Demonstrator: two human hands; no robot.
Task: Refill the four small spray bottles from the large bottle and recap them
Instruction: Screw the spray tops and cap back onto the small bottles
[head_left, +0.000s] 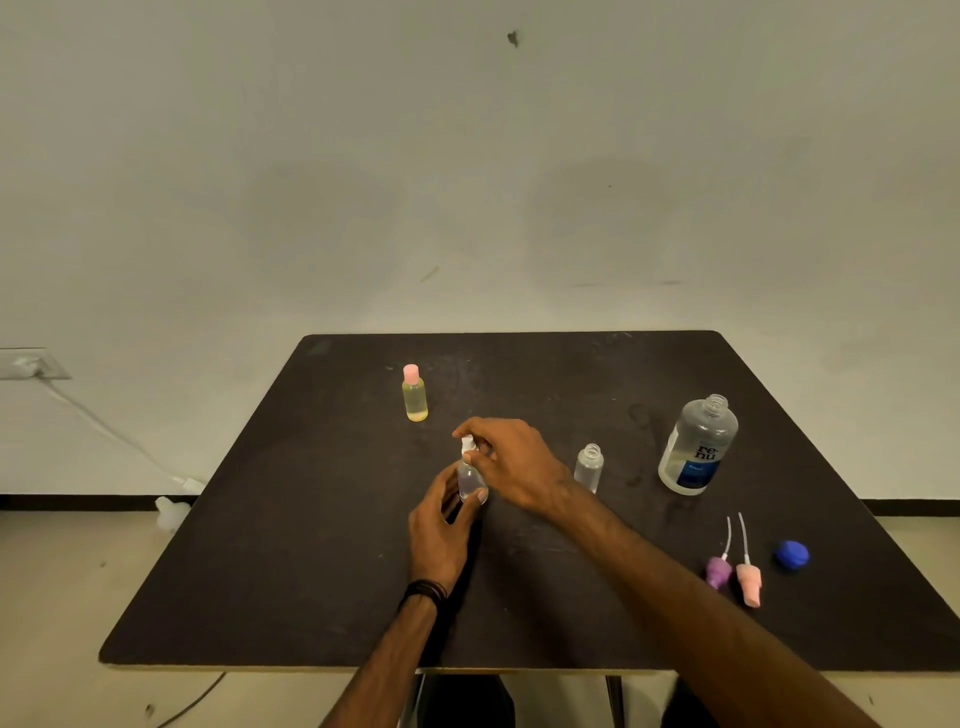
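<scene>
held bottle (471, 480): small, clear, upright mid-table, white sprayer on its neck
yellow bottle (414, 396): small, pink cap on, upright, far left of centre
open bottle (589, 467): small, clear, uncapped, upright, right of the held one
large bottle (698, 447): clear, blue label, uncapped, upright, far right
purple sprayer (720, 569): lying flat, near right, tube pointing away
pink sprayer (748, 581): lying just beside the purple one
blue cap (791, 555): right of the sprayers

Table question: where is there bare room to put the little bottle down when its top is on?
The table is bare along its left side, left of the left hand and the capped yellow bottle. It is crowded on the right: open small bottle, large bottle, two spray tops, blue cap.
</scene>
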